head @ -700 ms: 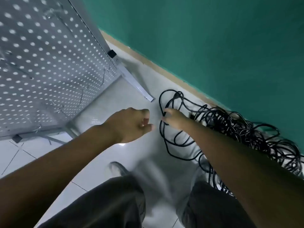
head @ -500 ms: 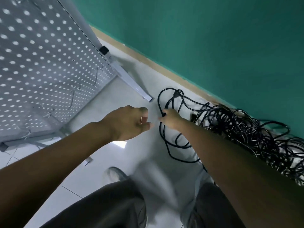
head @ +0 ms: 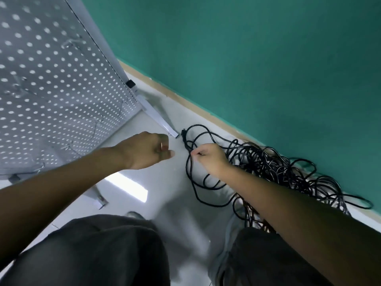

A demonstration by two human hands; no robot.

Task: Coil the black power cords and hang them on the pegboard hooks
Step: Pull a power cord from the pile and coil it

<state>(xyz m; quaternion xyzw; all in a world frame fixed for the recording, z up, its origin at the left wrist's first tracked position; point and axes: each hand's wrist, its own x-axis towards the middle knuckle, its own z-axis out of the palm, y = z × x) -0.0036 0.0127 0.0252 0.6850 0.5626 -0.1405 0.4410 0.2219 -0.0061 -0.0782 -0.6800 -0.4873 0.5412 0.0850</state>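
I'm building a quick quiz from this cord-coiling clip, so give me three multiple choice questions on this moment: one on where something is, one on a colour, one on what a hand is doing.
1. Where does the tangle of black power cords lie?
A. on the floor along the wall
B. hung on the pegboard
C. across the person's knees

2. What colour is the wall behind the cords?
A. white
B. green
C. grey

3. What is the right hand doing?
A. resting flat on the floor
B. pinching a cord
C. gripping a pegboard hook

Answers: 1 A, the heap sits on the white floor at the wall's foot. 2 B, the wall is teal green. 3 B, its fingers are curled round a strand, while the left hand holds nothing beside the pegboard.
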